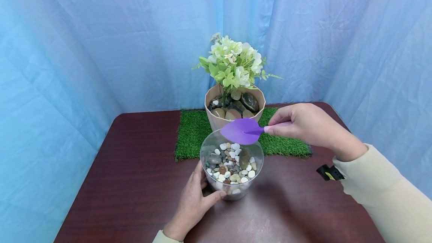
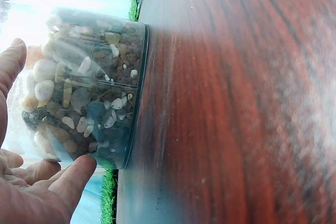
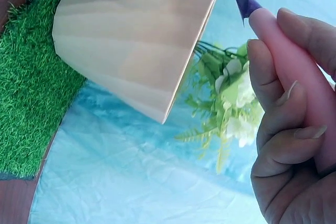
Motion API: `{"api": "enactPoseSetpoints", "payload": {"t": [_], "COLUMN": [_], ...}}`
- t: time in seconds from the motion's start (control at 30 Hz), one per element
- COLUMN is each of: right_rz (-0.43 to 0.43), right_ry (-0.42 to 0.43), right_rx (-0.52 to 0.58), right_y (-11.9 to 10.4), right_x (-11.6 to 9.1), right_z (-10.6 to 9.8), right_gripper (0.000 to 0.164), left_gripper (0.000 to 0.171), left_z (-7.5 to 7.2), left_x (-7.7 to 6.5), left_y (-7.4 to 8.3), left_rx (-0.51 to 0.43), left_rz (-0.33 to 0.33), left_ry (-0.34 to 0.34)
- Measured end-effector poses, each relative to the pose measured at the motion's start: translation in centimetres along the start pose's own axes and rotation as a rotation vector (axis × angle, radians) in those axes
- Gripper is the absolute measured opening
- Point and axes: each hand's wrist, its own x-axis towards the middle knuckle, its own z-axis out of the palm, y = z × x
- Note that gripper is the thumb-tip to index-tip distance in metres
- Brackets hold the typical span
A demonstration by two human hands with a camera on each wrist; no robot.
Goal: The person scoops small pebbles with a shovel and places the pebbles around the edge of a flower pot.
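My right hand (image 1: 305, 126) grips the pink handle (image 3: 296, 66) of a small garden trowel (image 1: 237, 131), its fingers wrapped round it in the right wrist view. The purple blade hangs level over the far rim of a clear pot (image 1: 260, 156), pointing left. White, brown and grey pebbles (image 1: 233, 164) lie inside the pot, with a few larger stones among them. Around the pot's near left side, my left hand (image 1: 192, 200) holds it, thumb in front and fingers at the side. Through the wall in the left wrist view, small stones (image 2: 84, 106) show down to the base.
Behind the clear pot stands a beige faceted planter (image 1: 216, 123) with large dark stones and white artificial flowers (image 1: 236, 59). It rests on a strip of artificial grass (image 1: 192, 134). The dark red wooden table (image 1: 128, 168) is backed by light blue curtains (image 1: 162, 40).
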Motion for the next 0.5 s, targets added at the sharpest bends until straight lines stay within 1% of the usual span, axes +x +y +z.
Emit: {"api": "enactPoseSetpoints", "payload": {"t": [0.17,0.27,0.5], "right_rz": [-0.025,-0.047,-0.101], "right_ry": [-0.022,-0.030,-0.015], "right_rx": [-0.026,-0.067,-0.168], "right_y": [-0.9,-1.3,-1.9], "right_x": [-0.2,-0.2,-0.1], "right_z": [0.7,1.2,2.5], "right_gripper": [0.006,0.007,0.007], "left_gripper": [0.118,0.118,0.118], "left_z": [0.0,0.0,0.0], "left_x": [0.0,0.0,0.0], "left_y": [0.0,0.0,0.0], "left_rx": [0.000,0.000,0.003], "left_rz": [0.000,-0.002,-0.007], "left_ry": [0.000,-0.001,0.000]}}
